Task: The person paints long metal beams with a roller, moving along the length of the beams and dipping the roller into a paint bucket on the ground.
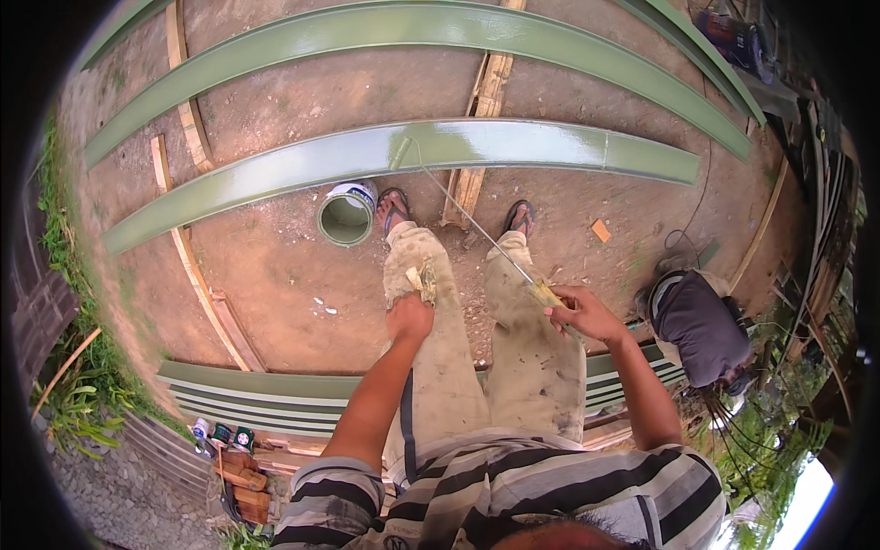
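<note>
My right hand (587, 316) is closed round the yellowish handle of a paint roller (472, 218). Its long thin rod reaches away to the left, and the narrow green roller head (401, 152) rests on a long green beam (302, 171) whose face looks glossy and wet. By my left knee, my left hand (410, 316) forms a fist on a crumpled yellowish rag-like piece (423, 279); its exact kind is unclear. An open paint bucket (323, 223), green inside, stands between the beam and my left foot.
More green beams (367, 35) lie beyond on wooden battens (190, 119). Behind me are stacked green lengths (266, 383). Small cans (222, 434) stand at lower left. Dark cloth (701, 330) covers something at right. An orange scrap (600, 230) and a thin cable (706, 174) lie on the dirt.
</note>
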### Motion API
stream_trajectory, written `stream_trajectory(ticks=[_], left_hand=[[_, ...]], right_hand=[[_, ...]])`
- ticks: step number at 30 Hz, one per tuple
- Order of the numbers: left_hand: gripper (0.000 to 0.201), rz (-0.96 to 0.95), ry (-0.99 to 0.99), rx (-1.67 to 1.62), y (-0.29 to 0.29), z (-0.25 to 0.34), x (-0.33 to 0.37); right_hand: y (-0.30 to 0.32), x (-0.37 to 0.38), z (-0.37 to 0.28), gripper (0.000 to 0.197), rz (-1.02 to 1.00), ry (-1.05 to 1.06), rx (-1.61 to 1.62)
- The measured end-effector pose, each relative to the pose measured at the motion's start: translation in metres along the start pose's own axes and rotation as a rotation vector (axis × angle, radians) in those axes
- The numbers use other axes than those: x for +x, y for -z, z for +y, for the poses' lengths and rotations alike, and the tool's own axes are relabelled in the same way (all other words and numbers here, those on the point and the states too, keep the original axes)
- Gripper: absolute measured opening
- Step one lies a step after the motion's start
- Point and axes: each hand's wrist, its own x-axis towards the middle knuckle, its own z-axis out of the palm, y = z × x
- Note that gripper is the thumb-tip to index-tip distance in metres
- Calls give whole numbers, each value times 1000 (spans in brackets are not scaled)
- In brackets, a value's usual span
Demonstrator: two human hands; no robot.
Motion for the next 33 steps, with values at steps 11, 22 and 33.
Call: stream_trajectory(ticks=[11,22,33], left_hand=[[40,135,103,33,-19,114,8],[39,43,153,133,-150,175,4],[30,81,271,82,-173,203,21]], right_hand=[[263,129,123,44,318,381,-1046],[462,119,245,27,272,6,-1208],[406,220,240,33,84,192,-1147]])
